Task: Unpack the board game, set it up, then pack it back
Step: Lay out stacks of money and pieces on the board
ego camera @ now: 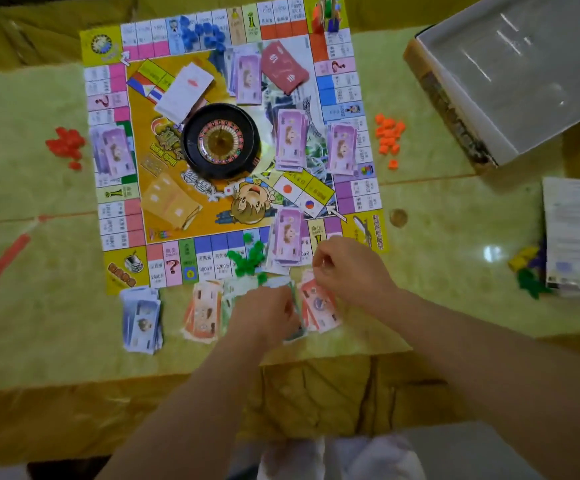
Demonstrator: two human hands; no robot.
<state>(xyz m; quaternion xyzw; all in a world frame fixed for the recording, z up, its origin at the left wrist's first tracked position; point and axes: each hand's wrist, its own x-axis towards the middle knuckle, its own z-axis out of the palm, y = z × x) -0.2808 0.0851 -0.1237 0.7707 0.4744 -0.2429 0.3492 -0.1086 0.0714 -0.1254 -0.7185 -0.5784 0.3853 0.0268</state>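
My left hand (264, 315) grips the green notes (228, 306). The red notes (319, 306) lie seven o'clock of my curled right hand (345, 268); its hold, I cannot tell.

Game board (209, 247) unfolded flat; roulette wheel (220, 140) at ctr; purple note stacks (290, 143) on it; green notes (229, 303) by near edge.

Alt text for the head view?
Two hands work at the near edge of a laid-out game board: the left hand grips green notes, and the right hand is over red notes. A roulette wheel sits mid-board; an open box lies far right.
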